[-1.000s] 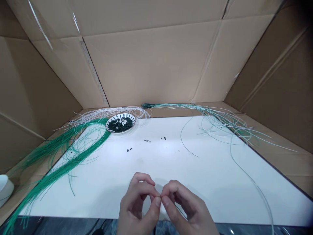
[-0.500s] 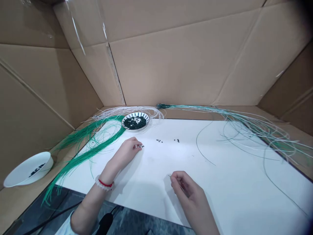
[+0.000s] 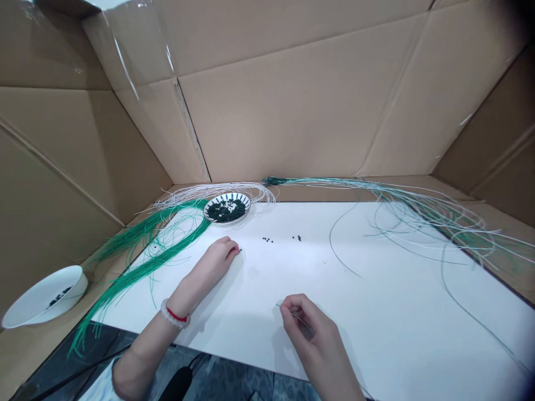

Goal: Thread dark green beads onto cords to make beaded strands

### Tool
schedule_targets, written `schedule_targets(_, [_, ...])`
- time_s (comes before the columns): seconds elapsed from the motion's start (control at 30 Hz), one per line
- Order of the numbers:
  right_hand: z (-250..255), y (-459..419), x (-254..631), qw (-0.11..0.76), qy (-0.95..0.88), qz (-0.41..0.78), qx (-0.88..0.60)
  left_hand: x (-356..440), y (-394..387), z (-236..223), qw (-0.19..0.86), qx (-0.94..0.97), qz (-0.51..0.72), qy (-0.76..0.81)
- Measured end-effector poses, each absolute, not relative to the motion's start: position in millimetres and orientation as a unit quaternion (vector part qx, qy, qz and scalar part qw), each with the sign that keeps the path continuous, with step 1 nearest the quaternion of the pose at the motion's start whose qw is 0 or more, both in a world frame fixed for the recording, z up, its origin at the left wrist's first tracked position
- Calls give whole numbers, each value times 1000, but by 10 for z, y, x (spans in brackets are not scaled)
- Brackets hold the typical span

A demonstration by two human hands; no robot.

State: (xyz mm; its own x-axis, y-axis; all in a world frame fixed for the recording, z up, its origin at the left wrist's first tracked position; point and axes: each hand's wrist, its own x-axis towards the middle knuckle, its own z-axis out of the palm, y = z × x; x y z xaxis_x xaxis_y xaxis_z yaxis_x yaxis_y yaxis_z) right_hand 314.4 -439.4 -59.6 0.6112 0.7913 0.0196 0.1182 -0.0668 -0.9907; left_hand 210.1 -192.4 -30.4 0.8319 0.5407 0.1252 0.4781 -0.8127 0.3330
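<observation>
My left hand [image 3: 213, 262] reaches forward over the white sheet [image 3: 292, 278], its fingers curled and pinched at a small dark bead [image 3: 239, 250] lying there. It wears a red and white bracelet. My right hand [image 3: 311, 328] rests nearer to me, fingers pinched on the end of a thin wire [image 3: 288, 308] that sticks out to the left. Two small clusters of dark beads [image 3: 267, 240] lie further out on the sheet. A patterned dish [image 3: 228, 209] full of dark beads stands at the far left of the sheet.
Green wires [image 3: 137, 262] fan out on the left, pale wires [image 3: 209, 192] curve behind the dish, and a mixed bundle [image 3: 418, 209] spreads to the right. A white bowl [image 3: 44, 295] with a few beads sits far left. Cardboard walls [image 3: 292, 100] enclose the area.
My hands, pinched together near me a second ago, have separated. The left reached out to the loose beads, and the right stayed near with the wire. The view swung left.
</observation>
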Motion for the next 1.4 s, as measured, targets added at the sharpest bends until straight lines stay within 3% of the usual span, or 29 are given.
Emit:
schedule_targets(0.87, [-559, -4403, 3138, 583, -340, 294, -677, 2112, -2025, -315, 113, 928, 117, 335])
schedule_targets(1.4, [-582, -4402, 3131, 572, -332, 313, -681, 2165, -1961, -440, 162, 924, 136, 320])
